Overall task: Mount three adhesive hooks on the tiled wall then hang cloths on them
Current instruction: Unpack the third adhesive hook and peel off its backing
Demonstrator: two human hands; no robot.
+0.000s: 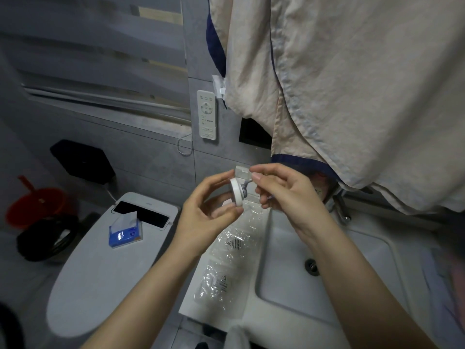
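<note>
In the head view, at centre frame, the left hand [210, 207] gripped a round white adhesive hook [236, 192] by its disc edge between thumb and fingertips. The right hand [284, 195] pinched the hook's grey metal prong, its fingers closed around it. Both hands were held above clear plastic packaging [226, 250] lying on the sink [327, 280] rim. A beige cloth [352, 84] with navy trim hung at upper right against the grey tiled wall [151, 152]. A white remote [206, 114] was mounted on the wall, above the toilet [105, 268] at lower left.
</note>
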